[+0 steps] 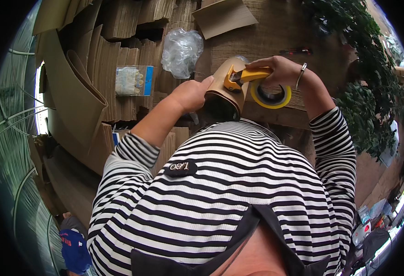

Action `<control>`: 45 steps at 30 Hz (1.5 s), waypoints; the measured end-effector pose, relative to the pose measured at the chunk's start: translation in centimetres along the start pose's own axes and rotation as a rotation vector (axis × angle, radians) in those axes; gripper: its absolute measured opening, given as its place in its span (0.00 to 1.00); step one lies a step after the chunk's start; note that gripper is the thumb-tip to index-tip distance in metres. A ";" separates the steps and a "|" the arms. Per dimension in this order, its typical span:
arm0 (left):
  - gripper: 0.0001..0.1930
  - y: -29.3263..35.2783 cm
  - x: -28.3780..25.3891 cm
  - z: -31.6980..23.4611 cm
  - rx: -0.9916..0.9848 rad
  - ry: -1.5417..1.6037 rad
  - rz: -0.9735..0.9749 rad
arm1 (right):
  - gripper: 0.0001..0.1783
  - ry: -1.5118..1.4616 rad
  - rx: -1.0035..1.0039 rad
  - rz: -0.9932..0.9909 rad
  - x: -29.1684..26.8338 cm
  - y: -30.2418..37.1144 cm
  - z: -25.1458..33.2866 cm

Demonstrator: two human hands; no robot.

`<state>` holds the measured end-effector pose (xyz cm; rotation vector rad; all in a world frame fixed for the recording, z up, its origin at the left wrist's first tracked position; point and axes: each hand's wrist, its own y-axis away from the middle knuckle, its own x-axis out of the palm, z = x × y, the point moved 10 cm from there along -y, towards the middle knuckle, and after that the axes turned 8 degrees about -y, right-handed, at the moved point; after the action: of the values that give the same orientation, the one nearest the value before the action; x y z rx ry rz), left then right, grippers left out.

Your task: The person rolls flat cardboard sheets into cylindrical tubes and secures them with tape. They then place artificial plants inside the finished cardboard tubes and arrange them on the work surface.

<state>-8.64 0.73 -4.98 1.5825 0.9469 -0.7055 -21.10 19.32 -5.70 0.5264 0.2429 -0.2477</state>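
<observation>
Bench [266, 32]: near edge hidden behind the striped torso, far edge cut off; brown top shows from the loose sheet toward the right side.
Cardboard stacks [119, 64]: crowd the left side; depth hard to judge.
Foliage [367, 115]: lines the right side, blurred at the rim.
Loose sheet [225, 19]: far side, top cut off.
Cardboard tube [220, 83]: near edge, about mid-bench; brown, rolled, tilted, dark greenish inside at the near mouth, contents unclear.
Tape dispenser [256, 73]: yellow, head against tube; roll partly covered by fingers.
Left hand [188, 96]: grips tube's left side, fingertips partly hidden.
Right hand [282, 70]: wrapped around the dispenser.
Red-black tool [296, 50]: beyond right hand, type unclear.
</observation>
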 end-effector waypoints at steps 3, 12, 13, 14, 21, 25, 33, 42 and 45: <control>0.34 1.3 3.4 0.1 0.063 0.050 0.003 | 0.46 -0.439 0.080 -0.035 3.9 4.3 -1.6; 0.26 4.9 11.8 7.4 -0.302 1.178 -0.237 | 0.39 -0.307 -0.081 -0.112 3.9 -1.4 -2.1; 0.26 5.5 12.9 6.7 -0.378 1.362 -0.141 | 0.38 -0.249 -0.093 -0.078 2.7 -3.1 -2.0; 0.31 5.8 12.8 6.2 -0.354 1.132 -0.022 | 0.39 -0.108 -0.045 -0.036 2.3 -3.9 -0.3; 0.36 4.2 5.9 6.3 -0.121 0.192 0.016 | 0.40 0.307 -0.090 0.080 3.1 -6.2 5.7; 0.39 6.6 8.2 7.3 -0.051 0.281 -0.149 | 0.42 0.328 -0.181 -0.020 5.6 -2.5 3.8; 0.36 9.0 13.6 9.1 -0.128 0.590 -0.300 | 0.37 0.547 0.154 0.093 8.5 -0.3 0.3; 0.29 8.1 13.4 11.3 -0.189 0.830 -0.281 | 0.25 0.932 0.505 0.399 8.4 -3.8 -18.1; 0.23 9.9 12.5 11.2 -0.381 1.184 -0.238 | 0.36 0.506 0.609 -0.265 4.4 3.3 -19.0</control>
<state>6.64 -8.30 -12.92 1.4844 1.9954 0.3687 -19.07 31.25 -21.40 1.1642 0.7439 -0.4491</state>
